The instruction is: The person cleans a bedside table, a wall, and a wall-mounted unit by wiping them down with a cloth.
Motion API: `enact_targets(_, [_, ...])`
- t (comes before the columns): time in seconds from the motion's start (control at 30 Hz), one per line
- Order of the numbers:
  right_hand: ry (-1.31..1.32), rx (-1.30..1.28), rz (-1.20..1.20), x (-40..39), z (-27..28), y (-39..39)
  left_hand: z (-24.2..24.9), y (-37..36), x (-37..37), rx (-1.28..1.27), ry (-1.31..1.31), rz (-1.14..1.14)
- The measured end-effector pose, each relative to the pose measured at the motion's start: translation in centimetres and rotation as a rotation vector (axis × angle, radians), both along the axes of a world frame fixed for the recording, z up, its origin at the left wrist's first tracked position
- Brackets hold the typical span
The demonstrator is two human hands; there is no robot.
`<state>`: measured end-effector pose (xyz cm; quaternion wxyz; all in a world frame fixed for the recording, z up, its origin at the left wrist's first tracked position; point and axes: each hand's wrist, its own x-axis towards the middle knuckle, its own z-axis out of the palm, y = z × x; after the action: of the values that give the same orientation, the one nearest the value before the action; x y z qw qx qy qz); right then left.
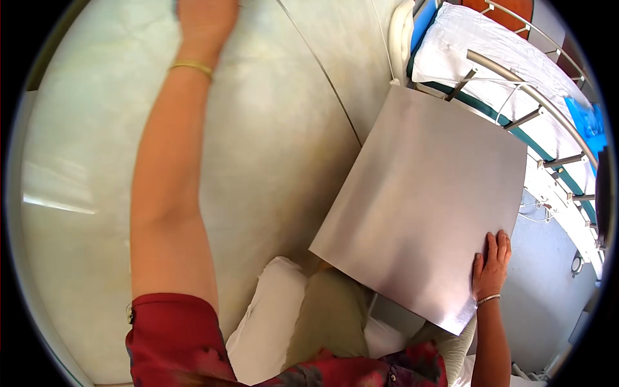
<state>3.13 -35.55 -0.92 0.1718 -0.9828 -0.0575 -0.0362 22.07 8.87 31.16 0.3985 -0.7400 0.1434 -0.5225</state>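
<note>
My left hand (pixel 207 24) is raised at the top edge of the head view, in front of the pale wall. Its fingers are cut off by the frame. A small dark bit shows at its left side, too little to name. With fingers stretched out, my right hand (pixel 493 269) lies flat on the near right edge of a metal cabinet top (pixel 425 193). The smooth silvery top has nothing standing on it. Below its front edge, part of the cabinet's side shows near my knees.
A bed with a white sheet (pixel 461 42) and a curved metal side rail (pixel 538 97) stands beyond the cabinet. Something blue (pixel 585 122) lies by the rail. The pale marbled wall (pixel 277 161) runs along the left. Grey-blue floor (pixel 548 258) shows at right, with a bed caster (pixel 577 263).
</note>
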Motion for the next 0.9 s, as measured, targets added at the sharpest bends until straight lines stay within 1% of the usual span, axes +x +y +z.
enact_targets(0.07, [-0.005, 0.003, 0.009, 0.0, 0.2, 0.1, -5.2, -0.1, 1.9, -0.05, 0.185, -0.033])
enact_targets(0.13, [-0.011, -0.018, 0.009, 0.1, -0.1, 0.0, -10.6, 0.7, 4.1, -0.041, 0.275, -0.007])
enact_targets(0.17, [-0.019, -0.03, 0.018, 0.1, -0.1, -0.2, -13.7, 1.3, 5.5, -0.014, 0.289, -0.07])
enact_targets(0.27, [-0.004, 0.005, 0.003, 0.1, 0.3, 0.2, -22.2, 0.8, 5.6, -0.042, 0.481, 0.021])
enact_targets(0.3, [-0.005, 0.002, 0.005, 0.2, 0.3, 0.2, -25.0, 0.8, 5.1, -0.066, 0.602, 0.061])
enact_targets(0.43, [-0.018, -0.015, 0.013, 0.2, -0.1, 0.0, -36.5, 2.6, 0.9, 0.019, 0.849, 0.162])
enact_targets(0.5, [-0.024, -0.008, 0.01, 0.2, 0.1, 0.0, -38.6, 2.8, -3.6, 0.235, 1.087, 0.272])
enact_targets(0.57, [-0.033, 0.007, 0.014, 0.2, 0.2, 0.1, -41.7, 4.6, -7.5, 0.289, 1.235, 0.305])
enact_targets(0.6, [-0.043, 0.019, 0.01, 0.1, 0.0, 0.0, -43.4, 5.6, -9.3, 0.271, 1.365, 0.37])
enact_targets(0.63, [-0.055, 0.019, 0.023, 0.1, -0.2, -0.2, -44.6, 6.4, -11.2, 0.248, 1.49, 0.439])
enact_targets(0.67, [-0.068, 0.02, 0.035, 0.2, -0.3, -0.3, -44.8, 6.9, -13.5, 0.321, 1.537, 0.443])
enact_targets(0.7, [-0.085, 0.033, 0.029, 0.3, -0.3, -0.2, -44.6, 7.3, -15.9, 0.397, 1.581, 0.448])
enact_targets(0.77, [-0.08, 0.048, 0.036, 0.1, -0.1, -0.3, -43.2, 7.8, -21.0, 0.401, 1.674, 0.482])
enact_targets(0.83, [-0.075, 0.062, 0.018, 0.0, 0.2, -0.2, -39.4, 6.7, -25.3, 0.457, 1.767, 0.545])
enact_targets(0.87, [-0.055, 0.066, 0.008, -0.1, 0.3, -0.1, -36.5, 5.4, -26.4, 0.463, 1.756, 0.553])
enact_targets(0.9, [-0.044, 0.053, -0.003, -0.2, 0.4, -0.1, -33.5, 3.9, -27.4, 0.513, 1.801, 0.582])
